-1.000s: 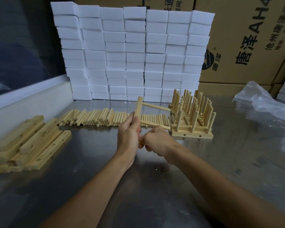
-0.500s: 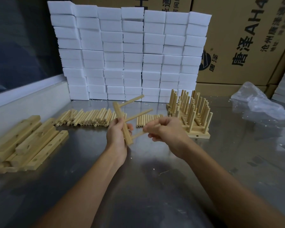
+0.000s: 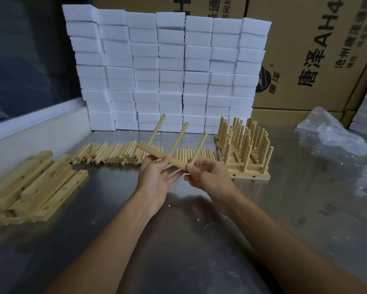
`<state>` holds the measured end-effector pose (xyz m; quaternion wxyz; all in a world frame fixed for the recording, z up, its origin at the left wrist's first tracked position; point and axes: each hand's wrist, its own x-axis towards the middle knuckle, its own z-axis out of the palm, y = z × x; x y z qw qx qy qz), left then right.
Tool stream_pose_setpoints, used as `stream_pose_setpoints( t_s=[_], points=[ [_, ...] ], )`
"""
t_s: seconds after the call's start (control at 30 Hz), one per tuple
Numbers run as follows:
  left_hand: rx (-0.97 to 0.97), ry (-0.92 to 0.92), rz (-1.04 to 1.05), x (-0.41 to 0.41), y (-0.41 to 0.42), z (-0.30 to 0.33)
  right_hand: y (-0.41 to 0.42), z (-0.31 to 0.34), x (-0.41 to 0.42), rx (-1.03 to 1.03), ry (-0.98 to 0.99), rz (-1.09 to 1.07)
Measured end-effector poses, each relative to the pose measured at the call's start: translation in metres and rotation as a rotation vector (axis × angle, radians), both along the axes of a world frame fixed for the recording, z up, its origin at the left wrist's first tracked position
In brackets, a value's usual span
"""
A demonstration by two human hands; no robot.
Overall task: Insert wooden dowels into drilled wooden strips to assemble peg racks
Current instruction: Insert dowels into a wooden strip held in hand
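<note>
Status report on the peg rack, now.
Left hand and right hand both hold the strip above the table. Three dowels seated. Nothing in the way.

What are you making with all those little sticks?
A person is building wooden peg racks. Both hands hold one strip with three dowels already standing in it: the left hand supports it, the right hand pinches its near end. Loose dowels lie behind, undrilled-looking strips left, finished racks right.

Both forearms are bare up to the bottom edge of the view. The left hand and right hand seem to wear no gloves or rings.
</note>
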<state>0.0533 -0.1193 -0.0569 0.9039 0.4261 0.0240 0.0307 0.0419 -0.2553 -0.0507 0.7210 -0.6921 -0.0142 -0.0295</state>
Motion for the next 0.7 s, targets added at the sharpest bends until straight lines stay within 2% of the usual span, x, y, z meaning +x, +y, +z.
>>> stream_pose_setpoints(
  t_s=[0.1, 0.2, 0.37, 0.5, 0.6, 0.7],
  points=[
    [0.029, 0.05, 0.098, 0.004, 0.006, 0.0, -0.011, -0.001, 0.006, -0.065, -0.011, -0.053],
    [0.118, 0.102, 0.217, 0.006, 0.016, -0.002, -0.019, -0.005, 0.011, -0.26, -0.062, -0.111],
    [0.601, 0.083, 0.297, 0.009, 0.022, -0.012, -0.028, -0.011, 0.012, -0.553, -0.195, -0.157],
    [0.974, 0.026, 0.359, 0.006, 0.022, -0.015, -0.032, -0.013, 0.014, -0.789, -0.212, -0.237],
    [1.251, 0.056, 0.357, 0.006, 0.023, -0.019, -0.038, -0.012, 0.012, -0.933, -0.245, -0.237],
    [1.44, 0.061, 0.338, 0.005, 0.022, -0.022, -0.044, -0.014, 0.009, -1.022, -0.196, -0.22]
  ],
)
